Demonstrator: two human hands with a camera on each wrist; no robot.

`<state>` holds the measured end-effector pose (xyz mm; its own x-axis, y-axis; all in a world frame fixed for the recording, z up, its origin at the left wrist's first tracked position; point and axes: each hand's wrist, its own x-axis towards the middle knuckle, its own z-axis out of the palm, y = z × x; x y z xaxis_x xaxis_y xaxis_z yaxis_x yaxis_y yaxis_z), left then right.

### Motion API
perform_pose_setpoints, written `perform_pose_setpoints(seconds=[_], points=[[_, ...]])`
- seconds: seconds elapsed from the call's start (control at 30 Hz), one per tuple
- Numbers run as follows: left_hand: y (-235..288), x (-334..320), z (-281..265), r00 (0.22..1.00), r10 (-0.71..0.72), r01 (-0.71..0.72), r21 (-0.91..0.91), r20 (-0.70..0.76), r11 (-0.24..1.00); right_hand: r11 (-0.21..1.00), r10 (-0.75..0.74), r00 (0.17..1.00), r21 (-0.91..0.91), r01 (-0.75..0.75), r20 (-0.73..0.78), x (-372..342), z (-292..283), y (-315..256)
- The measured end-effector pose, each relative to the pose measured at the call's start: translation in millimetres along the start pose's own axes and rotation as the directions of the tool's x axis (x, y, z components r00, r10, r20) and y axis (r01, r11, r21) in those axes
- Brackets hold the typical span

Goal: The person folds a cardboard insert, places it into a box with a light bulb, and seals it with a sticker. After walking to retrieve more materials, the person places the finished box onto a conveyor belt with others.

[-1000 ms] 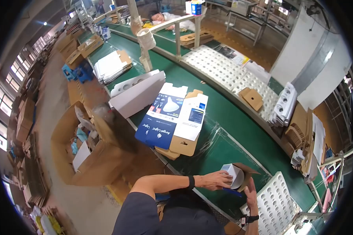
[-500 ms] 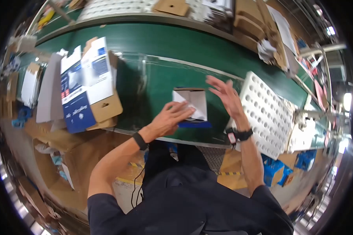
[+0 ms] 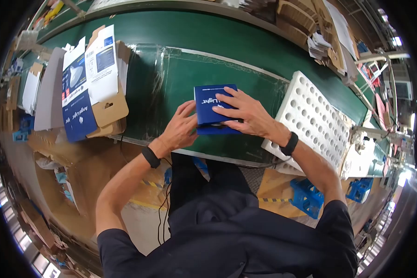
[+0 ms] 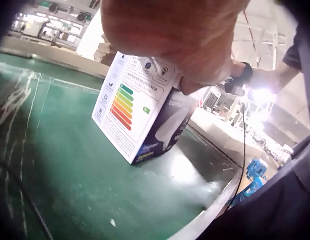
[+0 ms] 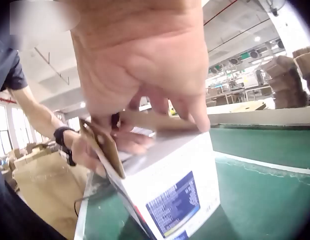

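Observation:
A blue-and-white light bulb carton stands on the green bench in front of me. My right hand lies over its blue top flap with the fingers spread, the thumb near the front edge. At the left side of the carton, my left hand grips the corner with bent fingers. In the left wrist view, the white side carries a coloured efficiency chart, and a dark side shows a bulb picture. In the right wrist view, a brown-lined flap stands up at the top edge, with left-hand fingers behind it.
Flat printed cartons lie stacked on the left of the bench. A white tray with rows of round holes leans at the right. Beneath the bench are a large cardboard box and blue stools.
The view has swung right toward the carton. Half a second ago its white inner flaps showed and the right hand was raised beside it; now the blue flap lies over the top under that hand.

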<state>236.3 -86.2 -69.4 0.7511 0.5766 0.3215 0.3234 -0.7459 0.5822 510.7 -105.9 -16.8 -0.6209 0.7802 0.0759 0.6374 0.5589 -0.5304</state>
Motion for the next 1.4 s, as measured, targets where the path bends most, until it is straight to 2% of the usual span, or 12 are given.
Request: perform_pose_setpoints(seconds=[0.1,0.27,0.5,0.6,0.67,0.77,0.87,0.9,1.03,1.13,1.2,1.4], points=[[22,-18,19,0.928,-0.305,0.281,-0.135,-0.216,0.95,0.984,0.03,0.997,0.18,-0.017,-0.071,-8,17,4],[31,-20,33,0.825,-0.323,0.253,-0.207,-0.465,0.945,0.995,-0.009,0.99,0.1,0.023,-0.143,-7,41,4],[10,-26,22,0.959,-0.168,0.209,0.169,-0.228,0.963,0.995,-0.079,0.991,-0.053,0.085,0.111,-32,7,15],[19,-25,27,0.957,-0.219,0.217,-0.03,-0.188,0.976,0.993,-0.114,0.993,0.047,0.112,0.041,-41,28,24],[17,-15,29,0.902,-0.391,0.3,-0.387,-0.181,0.872,0.991,-0.061,0.996,0.113,0.067,-0.057,-40,41,18],[36,-7,36,0.768,-0.61,0.471,-0.472,-0.195,0.745,0.969,0.013,0.963,0.241,0.054,-0.269,-30,62,8],[56,18,48,0.557,-0.816,0.434,-0.783,-0.155,0.445,0.65,0.657,0.598,0.746,-0.143,-0.458,-10,68,-14],[57,20,49,0.47,-0.878,0.428,-0.844,-0.096,0.321,0.641,0.665,0.597,0.753,-0.147,-0.449,-10,70,-18],[57,30,44,0.504,-0.86,0.388,-0.869,-0.08,0.308,0.262,0.838,0.519,0.959,-0.112,-0.169,-8,74,-20],[58,35,31,0.588,-0.774,0.431,-0.718,-0.236,0.546,0.346,0.856,0.438,0.934,-0.088,-0.276,-10,77,-19],[51,24,32,0.589,-0.792,0.461,-0.738,-0.159,0.492,0.637,0.673,0.602,0.75,-0.178,-0.43,-17,69,-9],[40,23,41,0.568,-0.81,0.336,-0.857,-0.146,0.39,0.671,0.638,0.693,0.685,-0.285,-0.336,-13,60,3]])
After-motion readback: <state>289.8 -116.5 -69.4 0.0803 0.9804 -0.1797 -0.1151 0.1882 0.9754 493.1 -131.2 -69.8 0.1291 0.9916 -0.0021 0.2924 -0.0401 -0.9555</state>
